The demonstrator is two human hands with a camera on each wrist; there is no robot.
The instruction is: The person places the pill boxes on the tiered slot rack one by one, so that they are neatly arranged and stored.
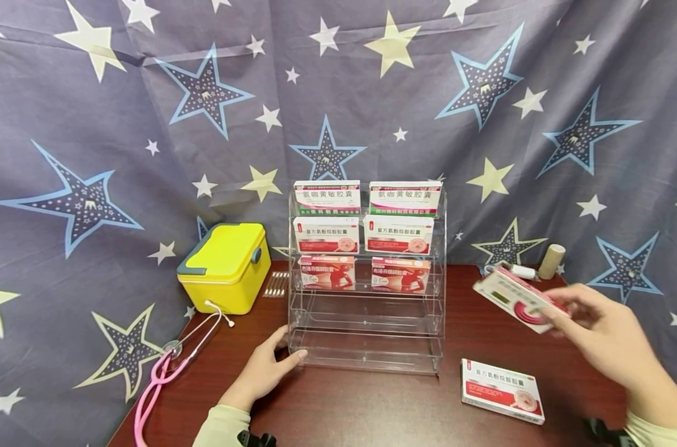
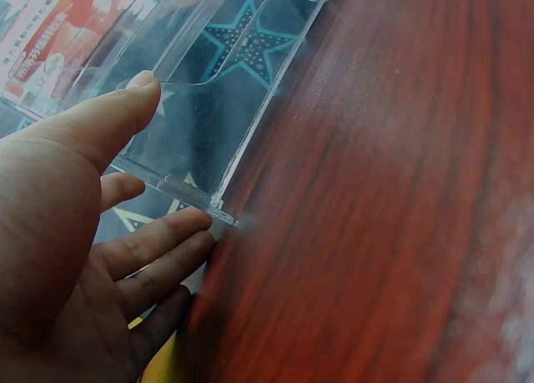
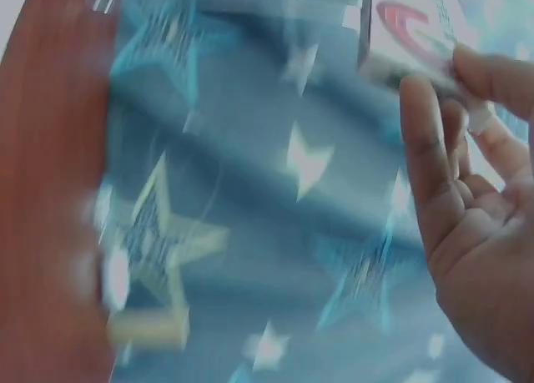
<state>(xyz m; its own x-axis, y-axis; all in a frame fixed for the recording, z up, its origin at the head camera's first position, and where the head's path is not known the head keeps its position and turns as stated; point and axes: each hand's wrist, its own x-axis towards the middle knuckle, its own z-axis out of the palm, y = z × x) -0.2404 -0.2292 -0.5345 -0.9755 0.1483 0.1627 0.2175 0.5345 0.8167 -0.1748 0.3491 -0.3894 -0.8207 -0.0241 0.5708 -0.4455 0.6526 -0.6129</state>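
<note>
My right hand (image 1: 604, 329) pinches a white and red medicine box (image 1: 508, 299) by one end, raised over the right side of the table; in the right wrist view the box (image 3: 409, 24) shows between thumb and fingers. Toward the front right lies another white and red medicine box (image 1: 502, 391), flat on the table. A clear tiered display rack (image 1: 366, 360) stands mid-table. At its lower left corner rests my left hand (image 1: 267, 367), thumb along the front and straight fingers (image 2: 158, 241) by the side edge. Pairs of medicine boxes fill the rack's top three tiers; the two lower tiers hold none.
Left of the rack sit a yellow lidded case (image 1: 227, 267), cotton swabs (image 1: 276, 284) and a pink stethoscope (image 1: 154, 385). A tan roll (image 1: 551, 261) and a small white item (image 1: 523, 271) are at the back right. A starry curtain (image 1: 361, 93) hangs behind.
</note>
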